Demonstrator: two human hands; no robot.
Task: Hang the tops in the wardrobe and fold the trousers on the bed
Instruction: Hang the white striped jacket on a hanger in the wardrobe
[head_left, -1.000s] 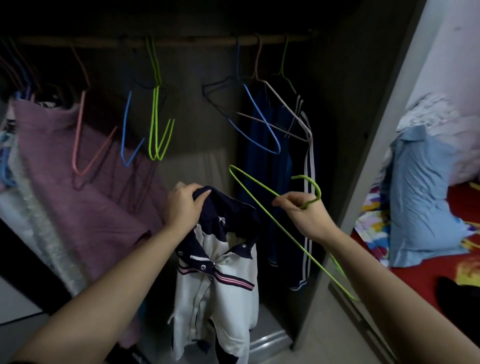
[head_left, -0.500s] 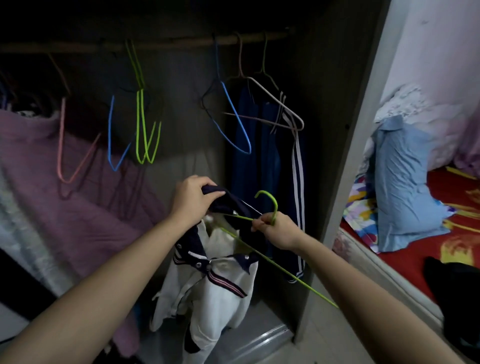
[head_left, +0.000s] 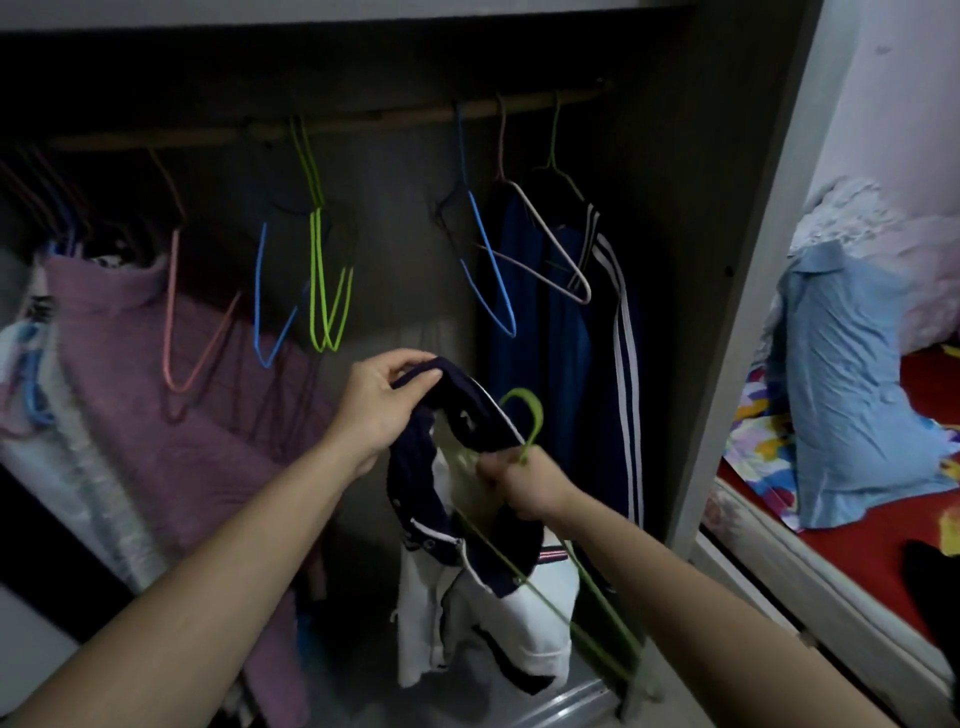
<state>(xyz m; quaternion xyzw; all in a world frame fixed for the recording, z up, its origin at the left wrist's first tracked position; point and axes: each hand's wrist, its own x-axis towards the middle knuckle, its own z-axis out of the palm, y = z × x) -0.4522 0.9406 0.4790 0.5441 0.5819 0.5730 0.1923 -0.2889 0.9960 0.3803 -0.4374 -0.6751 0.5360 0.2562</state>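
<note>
My right hand (head_left: 524, 483) pinches the neck of the lime-green wire hanger (head_left: 531, 415), fingers curled tight. My left hand (head_left: 382, 410) grips the navy collar of the white-and-navy collared top (head_left: 488, 613), holding it up before the wardrobe. A second ago the hanger was out to the right, clear of the cloth; now one arm seems to enter the neck opening. I judge the threading begun, the hanging not yet done. Above, the wooden wardrobe rail (head_left: 363, 122) carries empty coloured wire hangers (head_left: 324, 291). To the right, a pale blue garment (head_left: 852, 395) lies on the red-sheeted bed (head_left: 883, 545).
</note>
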